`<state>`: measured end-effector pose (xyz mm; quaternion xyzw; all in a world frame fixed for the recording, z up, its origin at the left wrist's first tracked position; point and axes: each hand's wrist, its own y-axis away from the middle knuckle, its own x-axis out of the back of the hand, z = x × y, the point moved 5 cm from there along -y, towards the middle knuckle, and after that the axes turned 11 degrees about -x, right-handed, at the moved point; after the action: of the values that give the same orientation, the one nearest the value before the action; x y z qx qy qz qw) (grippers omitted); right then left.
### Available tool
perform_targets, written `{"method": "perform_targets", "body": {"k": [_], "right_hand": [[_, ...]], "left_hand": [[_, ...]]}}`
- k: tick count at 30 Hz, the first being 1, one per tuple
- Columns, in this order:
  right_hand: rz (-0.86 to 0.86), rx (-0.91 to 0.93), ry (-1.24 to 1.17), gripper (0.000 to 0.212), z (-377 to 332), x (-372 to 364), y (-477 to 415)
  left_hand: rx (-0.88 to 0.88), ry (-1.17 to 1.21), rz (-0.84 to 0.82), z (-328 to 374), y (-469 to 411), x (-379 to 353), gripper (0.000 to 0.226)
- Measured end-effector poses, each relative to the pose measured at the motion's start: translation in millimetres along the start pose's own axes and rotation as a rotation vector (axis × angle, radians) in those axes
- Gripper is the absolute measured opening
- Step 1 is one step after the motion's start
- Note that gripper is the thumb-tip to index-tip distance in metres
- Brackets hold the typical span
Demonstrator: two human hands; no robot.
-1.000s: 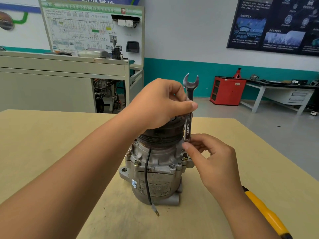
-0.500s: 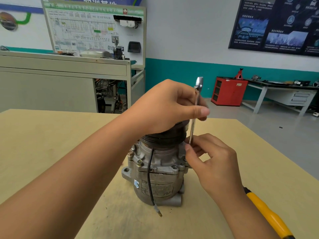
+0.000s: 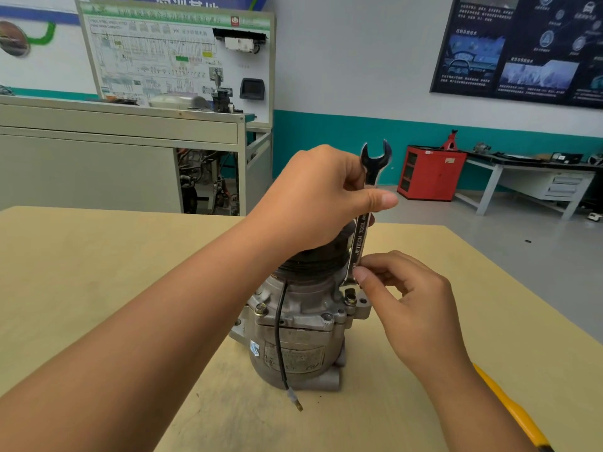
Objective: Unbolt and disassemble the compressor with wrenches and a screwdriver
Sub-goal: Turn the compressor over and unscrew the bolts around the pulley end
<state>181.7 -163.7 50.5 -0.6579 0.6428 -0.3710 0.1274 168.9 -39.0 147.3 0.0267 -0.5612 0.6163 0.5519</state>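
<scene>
In the upper left of the frame I see a white wiring-diagram board (image 3: 176,53) standing behind a grey metal bench (image 3: 114,132). Below them a pale yellow wooden table (image 3: 98,272) fills the lower frame. The left hand (image 3: 319,203) reaches in from the lower left to the centre. Its thumb and curled fingers pinch the upper shaft of a silver open-ended steel wrench (image 3: 360,236), just under the forked head. Beneath that hand the grey cast-metal compressor (image 3: 300,331) stands upright on the table, at centre. A thin black wire (image 3: 280,337) hangs down its front to the tabletop. The wrench stands almost upright, its lower end down at a brass-coloured bolt (image 3: 350,296) on the compressor's right-hand flange. Just right of it, the right hand (image 3: 414,308) pinches the lower shaft between thumb and fingertips. At the lower right edge a yellow plastic tool handle (image 3: 512,409) lies on the table; I cannot tell which tool it is. Far right, a red metal cabinet (image 3: 430,172) stands on the floor.
</scene>
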Motion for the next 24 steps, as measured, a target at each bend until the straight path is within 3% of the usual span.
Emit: {"method": "perform_targets", "body": {"k": [3,12,16,19,24], "right_hand": [[0.015,-0.003,-0.057,0.021,-2.3,2.8,-1.2],[-0.04,-0.071,-0.098,0.016,2.6,0.7,-2.0],[-0.054,-0.094,-0.133,0.025,4.0,1.0,-1.8],[-0.069,-0.106,-0.116,0.038,5.1,0.7,-1.3],[-0.09,-0.144,-0.146,0.033,5.7,2.1,-2.0]], "left_hand": [[0.002,0.03,0.055,0.7,-1.0,4.6,0.043],[0.035,0.043,0.023,-1.7,-1.2,-0.4,0.04],[0.041,0.011,-0.019,3.3,-2.0,-1.4,0.032],[0.058,-0.035,-0.034,5.5,-3.4,-2.6,0.037],[0.079,-0.04,-0.05,10.9,-5.2,-7.5,0.045]]}}
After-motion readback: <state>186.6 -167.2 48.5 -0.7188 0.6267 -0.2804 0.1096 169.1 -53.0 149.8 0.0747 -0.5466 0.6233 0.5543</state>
